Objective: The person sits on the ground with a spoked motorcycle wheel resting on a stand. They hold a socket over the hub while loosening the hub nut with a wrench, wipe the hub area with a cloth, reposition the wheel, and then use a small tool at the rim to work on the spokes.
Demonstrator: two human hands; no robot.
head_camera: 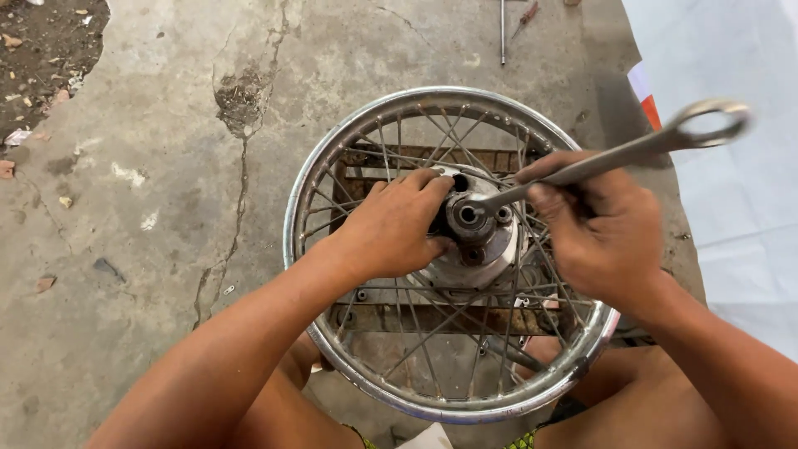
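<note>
Keep the left hand (397,224) spread flat on the hub (472,241) at the spoked wheel's (349,166) centre while the right hand (600,233), closed around the wrench (615,154), holds its lower end seated squarely on the hub.

A cracked concrete floor (166,166) carries everything here, its surface stained and chipped (one long crack runs down beside the wheel). A rusty metal frame (416,320) rests on it beneath the spoked wheel rim (332,158), and a thin metal rod (502,33) and a red-handled screwdriver (526,17) lie at the far edge. Bare dirt with small debris (41,50) shows at the far left corner, and a white sheet (731,208) covers the floor on the right.
</note>
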